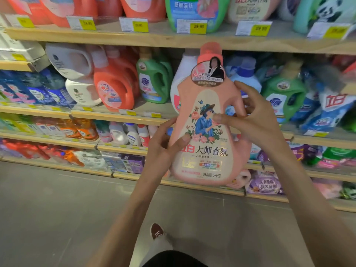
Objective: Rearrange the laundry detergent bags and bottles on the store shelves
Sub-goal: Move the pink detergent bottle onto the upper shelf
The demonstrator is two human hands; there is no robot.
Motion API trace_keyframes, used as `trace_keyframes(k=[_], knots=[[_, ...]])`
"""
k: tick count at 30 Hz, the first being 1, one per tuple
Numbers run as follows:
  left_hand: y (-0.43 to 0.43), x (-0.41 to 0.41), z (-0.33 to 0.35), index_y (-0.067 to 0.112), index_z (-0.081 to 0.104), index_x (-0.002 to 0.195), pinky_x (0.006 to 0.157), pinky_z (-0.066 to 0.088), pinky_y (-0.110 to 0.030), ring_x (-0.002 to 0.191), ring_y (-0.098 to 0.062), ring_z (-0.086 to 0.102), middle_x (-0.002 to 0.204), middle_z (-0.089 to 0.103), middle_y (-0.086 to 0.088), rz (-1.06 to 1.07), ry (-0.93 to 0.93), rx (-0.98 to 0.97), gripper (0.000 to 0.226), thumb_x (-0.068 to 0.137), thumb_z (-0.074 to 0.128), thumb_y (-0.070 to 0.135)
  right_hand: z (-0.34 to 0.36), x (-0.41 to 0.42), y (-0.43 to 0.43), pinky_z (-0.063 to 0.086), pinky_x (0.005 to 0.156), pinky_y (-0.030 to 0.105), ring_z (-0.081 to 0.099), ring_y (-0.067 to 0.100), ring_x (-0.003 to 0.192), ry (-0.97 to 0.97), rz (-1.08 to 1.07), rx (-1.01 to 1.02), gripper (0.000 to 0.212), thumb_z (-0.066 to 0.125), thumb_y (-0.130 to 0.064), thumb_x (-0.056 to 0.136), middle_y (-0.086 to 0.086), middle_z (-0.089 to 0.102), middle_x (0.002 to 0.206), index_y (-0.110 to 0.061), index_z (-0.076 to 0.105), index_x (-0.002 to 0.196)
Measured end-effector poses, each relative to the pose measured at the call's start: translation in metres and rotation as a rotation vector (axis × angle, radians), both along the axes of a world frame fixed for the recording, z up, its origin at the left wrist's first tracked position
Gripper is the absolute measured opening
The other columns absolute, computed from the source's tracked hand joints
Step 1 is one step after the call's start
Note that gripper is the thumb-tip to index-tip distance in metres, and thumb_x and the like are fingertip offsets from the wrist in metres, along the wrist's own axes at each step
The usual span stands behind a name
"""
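Pink detergent bottle (209,120) upright, clear of shelf edges (119,114); left hand (163,149), right hand (252,120) grip its sides; bare floor (57,209) below.

Pink bottle (209,120), floral cream label; green bottle (155,81) behind.

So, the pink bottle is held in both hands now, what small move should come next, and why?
Probably lift the pink bottle toward the shelf with matching bottles: both hands, left hand and right hand, hold it upright, off every shelf.
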State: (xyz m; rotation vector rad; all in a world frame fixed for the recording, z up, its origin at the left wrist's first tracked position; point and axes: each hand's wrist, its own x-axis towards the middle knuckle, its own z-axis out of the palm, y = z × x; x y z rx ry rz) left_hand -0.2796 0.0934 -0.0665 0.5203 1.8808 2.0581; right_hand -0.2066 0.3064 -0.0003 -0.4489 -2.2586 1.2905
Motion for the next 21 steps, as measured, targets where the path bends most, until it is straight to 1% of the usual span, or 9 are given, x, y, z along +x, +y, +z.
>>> trace_keyframes(k=[2, 5, 9, 11, 14, 15, 18, 19, 21], knots=[[0.010, 0.008, 0.005, 0.030, 0.059, 0.134, 0.082, 0.061, -0.049, 0.095, -0.033, 0.074, 0.106, 0.074, -0.017, -0.010, -0.006, 0.008, 0.065, 0.073, 0.081, 0.037, 0.005, 0.009, 0.010, 0.053, 0.095, 0.036, 0.064, 0.012, 0.108, 0.011, -0.010, 0.000, 0.098, 0.091, -0.054, 0.056, -0.010, 0.063, 0.125, -0.043, 0.045, 0.142], [0.024, 0.012, 0.011, 0.033, 0.060, 0.132, 0.082, 0.061, -0.050, 0.093, -0.032, 0.074, 0.102, 0.075, -0.015, -0.035, -0.002, 0.019, 0.067, 0.068, 0.079, 0.044, 0.013, 0.017, 0.021, 0.053, 0.096, 0.040, 0.063, 0.012, 0.112, 0.049, -0.050, 0.003, 0.096, 0.092, -0.053, 0.053, -0.008, 0.064, 0.124, -0.044, 0.048, 0.138], [0.045, 0.013, 0.018, 0.036, 0.061, 0.129, 0.078, 0.061, -0.043, 0.090, -0.028, 0.075, 0.097, 0.075, -0.014, -0.046, 0.009, 0.046, 0.062, 0.070, 0.079, 0.044, 0.026, 0.020, 0.038, 0.057, 0.090, 0.041, 0.069, 0.010, 0.096, 0.095, -0.090, -0.013, 0.096, 0.094, -0.049, 0.049, -0.008, 0.069, 0.110, -0.038, 0.053, 0.135], [0.057, 0.012, 0.024, 0.038, 0.061, 0.127, 0.075, 0.060, -0.039, 0.089, -0.026, 0.075, 0.097, 0.076, -0.013, -0.064, 0.018, 0.059, 0.057, 0.074, 0.080, 0.040, 0.035, 0.019, 0.049, 0.056, 0.090, 0.036, 0.068, 0.007, 0.097, 0.111, -0.097, 0.002, 0.095, 0.092, -0.051, 0.046, -0.014, 0.067, 0.110, -0.038, 0.054, 0.133], [0.077, 0.006, 0.037, 0.038, 0.062, 0.125, 0.068, 0.057, -0.027, 0.086, -0.019, 0.075, 0.095, 0.077, -0.007, -0.077, 0.035, 0.088, 0.050, 0.078, 0.077, 0.034, 0.053, 0.015, 0.066, 0.053, 0.094, 0.030, 0.062, -0.001, 0.109, 0.151, -0.104, 0.043, 0.098, 0.089, -0.054, 0.044, -0.024, 0.063, 0.115, -0.036, 0.054, 0.134], [0.085, 0.001, 0.043, 0.041, 0.063, 0.123, 0.068, 0.057, -0.028, 0.085, -0.018, 0.075, 0.094, 0.077, -0.006, -0.078, 0.042, 0.096, 0.049, 0.077, 0.078, 0.034, 0.060, 0.013, 0.074, 0.052, 0.095, 0.030, 0.062, 0.000, 0.109, 0.163, -0.103, 0.051, 0.099, 0.089, -0.053, 0.044, -0.022, 0.064, 0.115, -0.035, 0.054, 0.135], [0.112, -0.016, 0.061, 0.045, 0.064, 0.121, 0.077, 0.060, -0.039, 0.091, -0.023, 0.075, 0.099, 0.078, -0.006, -0.096, 0.058, 0.124, 0.055, 0.070, 0.083, 0.042, 0.082, 0.002, 0.099, 0.054, 0.092, 0.030, 0.066, 0.006, 0.105, 0.184, -0.089, 0.070, 0.100, 0.095, -0.044, 0.048, -0.009, 0.069, 0.114, -0.032, 0.053, 0.138], [0.122, -0.023, 0.069, 0.046, 0.064, 0.122, 0.077, 0.059, -0.040, 0.092, -0.023, 0.075, 0.100, 0.078, -0.007, -0.101, 0.059, 0.130, 0.058, 0.067, 0.083, 0.046, 0.090, -0.003, 0.108, 0.054, 0.089, 0.026, 0.067, 0.006, 0.103, 0.196, -0.089, 0.076, 0.099, 0.096, -0.040, 0.051, -0.007, 0.069, 0.114, -0.031, 0.053, 0.139], [0.140, -0.037, 0.083, 0.046, 0.062, 0.125, 0.078, 0.060, -0.043, 0.092, -0.024, 0.076, 0.100, 0.078, -0.009, -0.122, 0.084, 0.126, 0.060, 0.069, 0.082, 0.049, 0.106, -0.014, 0.123, 0.051, 0.082, 0.012, 0.066, 0.002, 0.101, 0.221, -0.106, 0.081, 0.097, 0.095, -0.034, 0.055, -0.008, 0.067, 0.115, -0.030, 0.052, 0.141]])
